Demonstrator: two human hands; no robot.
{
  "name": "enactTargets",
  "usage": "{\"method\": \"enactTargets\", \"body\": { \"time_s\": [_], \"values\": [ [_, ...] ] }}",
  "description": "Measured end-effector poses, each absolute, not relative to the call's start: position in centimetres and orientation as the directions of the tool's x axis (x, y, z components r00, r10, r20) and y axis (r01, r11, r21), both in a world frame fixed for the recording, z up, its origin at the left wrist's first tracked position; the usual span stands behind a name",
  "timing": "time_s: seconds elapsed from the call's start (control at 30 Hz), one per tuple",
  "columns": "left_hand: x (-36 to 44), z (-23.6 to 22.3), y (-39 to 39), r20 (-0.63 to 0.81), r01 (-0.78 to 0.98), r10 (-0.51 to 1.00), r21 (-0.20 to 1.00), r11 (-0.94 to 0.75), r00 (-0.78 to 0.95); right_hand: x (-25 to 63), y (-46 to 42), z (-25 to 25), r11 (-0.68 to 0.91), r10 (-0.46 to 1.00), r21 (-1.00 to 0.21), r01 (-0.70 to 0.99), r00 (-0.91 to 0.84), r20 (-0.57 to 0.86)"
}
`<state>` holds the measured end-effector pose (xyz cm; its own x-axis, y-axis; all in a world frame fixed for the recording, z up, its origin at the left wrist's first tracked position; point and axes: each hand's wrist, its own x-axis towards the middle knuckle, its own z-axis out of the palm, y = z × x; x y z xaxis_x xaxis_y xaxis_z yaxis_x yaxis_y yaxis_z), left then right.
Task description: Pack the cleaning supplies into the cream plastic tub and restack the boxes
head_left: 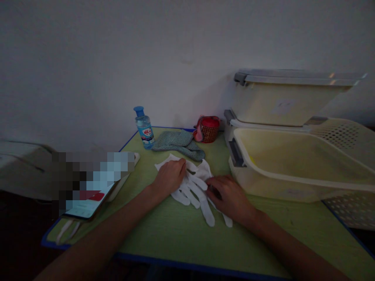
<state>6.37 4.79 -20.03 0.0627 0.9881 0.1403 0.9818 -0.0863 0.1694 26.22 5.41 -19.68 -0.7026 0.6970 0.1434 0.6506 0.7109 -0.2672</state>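
A pair of white cloth gloves (193, 190) lies on the green table in front of me, its fingers pointing toward the near edge. My left hand (170, 175) rests on the cuff side of the gloves, its fingers curled down onto the cloth. At the right side of the gloves is my right hand (228, 197), bent fingers closed on the fabric edge; its fingertips are partly hidden. Just behind the gloves lies a crumpled grey-green cloth (178, 143).
A clear bottle with a blue cap (143, 127) and a red woven container (208, 128) stand near the wall. Pale plastic bins (272, 187) occupy the right side. A phone (90, 199), partly pixelated, leans at left. The green table (172, 242) has blue edging.
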Motion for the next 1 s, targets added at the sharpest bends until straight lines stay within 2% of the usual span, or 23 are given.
{"method": "enactTargets", "body": {
  "time_s": [0.2,0.33,0.4,0.47,0.53,0.67,0.87,1.0],
  "values": [
    [5.9,-21.0,5.3,0.262,0.924,0.962,0.346,-0.163,0.072,26.3,5.5,-19.7,0.695,0.700,-0.379,0.611,-0.695,0.163],
    [5.8,-21.2,5.3,0.362,0.885,0.925,0.385,-0.262,0.117,26.6,5.0,-19.6,0.721,0.605,-0.548,0.424,-0.771,0.199],
    [5.7,-21.0,5.2,0.426,0.868,0.894,0.382,-0.316,0.138,26.7,4.6,-19.5,0.761,0.500,-0.573,0.304,-0.838,0.218],
    [5.7,-20.7,5.1,0.438,0.865,0.882,0.361,-0.349,0.174,26.8,4.2,-19.5,0.800,0.389,-0.565,0.200,-0.891,0.236],
    [5.9,-20.5,4.9,0.386,0.884,0.903,0.332,-0.329,0.191,26.8,4.0,-19.5,0.823,0.309,-0.553,0.129,-0.918,0.247],
    [6.4,-20.4,4.6,0.256,0.929,0.953,0.288,-0.234,0.161,26.7,3.9,-19.7,0.853,0.253,-0.515,0.084,-0.929,0.268],
    [6.4,-20.7,5.0,0.254,0.933,0.963,0.317,-0.170,0.089,26.7,4.3,-19.9,0.911,0.354,-0.353,0.215,-0.847,0.397],
    [6.1,-20.9,5.2,0.274,0.898,0.960,0.405,-0.174,0.062,26.7,4.8,-20.0,0.892,0.442,-0.275,0.358,-0.817,0.370]
  ]
}}
